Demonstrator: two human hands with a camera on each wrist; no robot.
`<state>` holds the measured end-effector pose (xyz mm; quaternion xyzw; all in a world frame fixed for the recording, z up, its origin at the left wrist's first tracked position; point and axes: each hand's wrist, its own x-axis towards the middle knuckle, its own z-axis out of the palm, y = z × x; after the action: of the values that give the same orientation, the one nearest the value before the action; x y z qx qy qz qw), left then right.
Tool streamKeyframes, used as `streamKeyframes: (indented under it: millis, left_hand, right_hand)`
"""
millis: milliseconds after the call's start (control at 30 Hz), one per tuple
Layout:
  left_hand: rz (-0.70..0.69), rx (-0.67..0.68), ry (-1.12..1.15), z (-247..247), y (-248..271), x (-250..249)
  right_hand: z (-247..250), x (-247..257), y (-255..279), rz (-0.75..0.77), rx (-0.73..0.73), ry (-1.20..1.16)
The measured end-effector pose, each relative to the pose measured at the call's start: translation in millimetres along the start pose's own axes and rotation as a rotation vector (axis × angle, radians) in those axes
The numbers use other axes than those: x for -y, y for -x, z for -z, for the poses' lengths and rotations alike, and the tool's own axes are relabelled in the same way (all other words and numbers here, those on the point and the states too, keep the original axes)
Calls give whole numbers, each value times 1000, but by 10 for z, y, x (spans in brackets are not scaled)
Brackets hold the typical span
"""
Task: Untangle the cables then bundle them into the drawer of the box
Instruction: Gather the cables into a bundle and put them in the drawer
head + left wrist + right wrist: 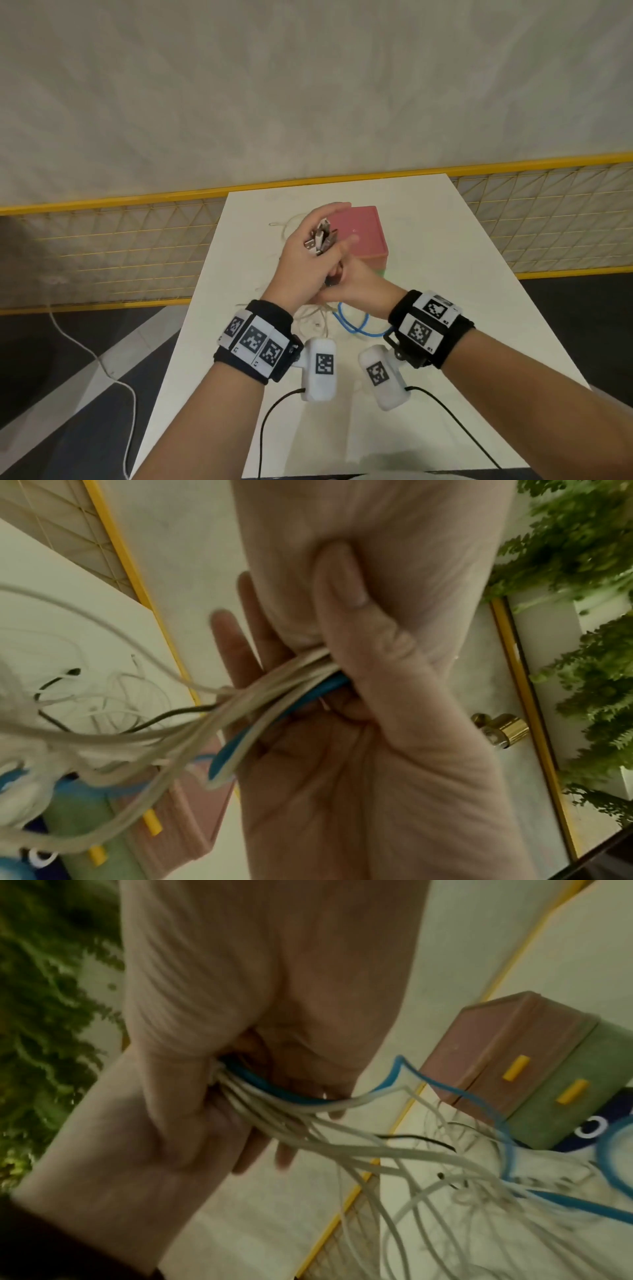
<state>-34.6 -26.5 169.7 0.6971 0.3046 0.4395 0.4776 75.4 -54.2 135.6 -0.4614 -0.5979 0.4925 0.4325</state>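
Here cables gripped in left hand, right hand just below.

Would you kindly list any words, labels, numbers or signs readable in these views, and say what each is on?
No readable words or brand names in any view.
Wristbands and wrist camera housings: square black-and-white coded markers, patterns not text; tiny characters beside them are too small to read.
Dark surface beside the box: a white shape like "C", cut off and blurred, not reliably readable.
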Motion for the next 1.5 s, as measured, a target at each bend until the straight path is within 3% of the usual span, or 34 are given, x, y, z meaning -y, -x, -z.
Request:
streamKeyframes:
  millis: [67,167,333,567,733,833,933,1067,1133,1200,1267,1333,1367,1433,1500]
  left_hand:
    - [-37,-23,-13,31,-24,-20]
    - [-86,-27,-58,89,-52,-30]
    - [-183,69,-307,67,-110,-9]
    - [-274,178,-477,10,-134,72]
    - [-249,198,-378,76,-135,79]
    - [-249,225,-367,39,-118,42]
    - [-317,239,-499,-40,-98,65]
    - [-335,161,-518,-72,-176,109]
    - [-298,82,-458,-59,-215,58]
    - [-225,-32,-352,-15,-264,31]
    - [-106,-141,-264,60,-320,47]
    - [-74,-210,-344,120,-324,126]
    - [-127,-247,-476,134,-302,168]
    - [-374,-229,-716,96,-209,200]
    - [-548,0,-750,-15,-96,258]
  right_hand:
    - [1,37,-27,-41,0,12]
    - [0,-7,-48,-95,-123,154]
    - [-52,2,-65,-148,-263,35]
    - [-94,33,-101,-133,-315,63]
    - [28,157,12,-117,-247,-145]
    - [51,169,16,-99,-237,-105]
    - [12,151,3,-13,-229,57]
    - [-41,188,5,-43,-209,36]
    - [-21,166,44,-63,-114,1]
    - [-7,68,92,-128,7,110]
    - [7,-50,130,-160,-27,211]
    - [61,-166,106,-155,-152,274]
    - [86,-157,103,-175,-191,286]
    - [99,-73,50,-154,-248,386]
    - [88,18,10,-79,-329,458]
